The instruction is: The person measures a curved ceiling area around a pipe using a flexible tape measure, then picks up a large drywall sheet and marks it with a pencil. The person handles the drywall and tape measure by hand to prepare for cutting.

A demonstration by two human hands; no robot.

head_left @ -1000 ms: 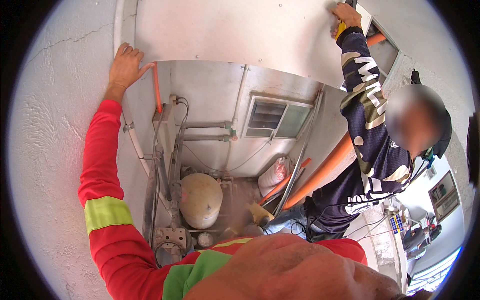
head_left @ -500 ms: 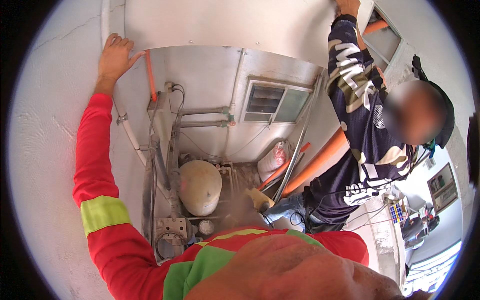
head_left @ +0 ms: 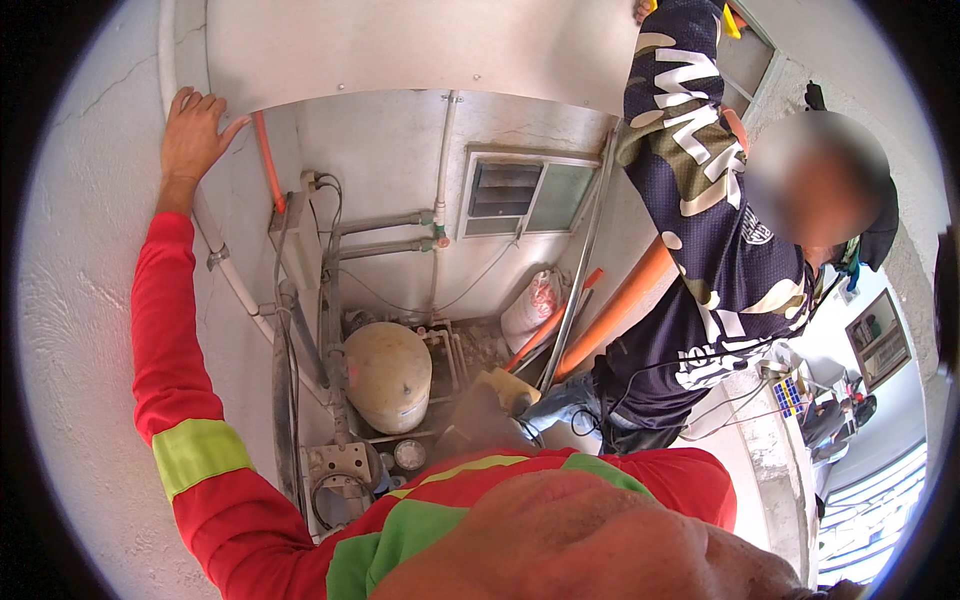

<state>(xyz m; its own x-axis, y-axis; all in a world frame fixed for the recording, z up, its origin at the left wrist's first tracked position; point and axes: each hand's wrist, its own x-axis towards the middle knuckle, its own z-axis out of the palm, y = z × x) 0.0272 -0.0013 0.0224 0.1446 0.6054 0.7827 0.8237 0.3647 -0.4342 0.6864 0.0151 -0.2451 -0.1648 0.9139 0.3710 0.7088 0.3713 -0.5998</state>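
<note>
Raised at the upper left, my left hand (head_left: 197, 140) lies at the near left corner of a large pale board (head_left: 430, 45). Its fingers are spread and the thumb points toward the board's edge. A white vertical pipe (head_left: 168, 60) runs close beside the fingertips. The red sleeve (head_left: 175, 310) with a yellow-green band covers that arm. My right hand is outside the picture; only the red shoulder on that side shows. At the board's right end, a co-worker's raised arm (head_left: 685, 110) reaches up, with a yellow object (head_left: 732, 22) by it, cut off by the frame.
Below are a rounded beige tank (head_left: 388, 375), pipes along the left wall, and a perforated metal bracket (head_left: 340, 462). A louvred window (head_left: 530, 193) is in the far wall. A white sack (head_left: 532, 310), a metal bar (head_left: 580, 260) and an orange pipe (head_left: 615, 310) lean near the co-worker.
The whole view has shifted slightly, so most things sit farther left. My left hand stays at the board's corner. The co-worker's arm reaches higher, and the yellow object has come into view.
</note>
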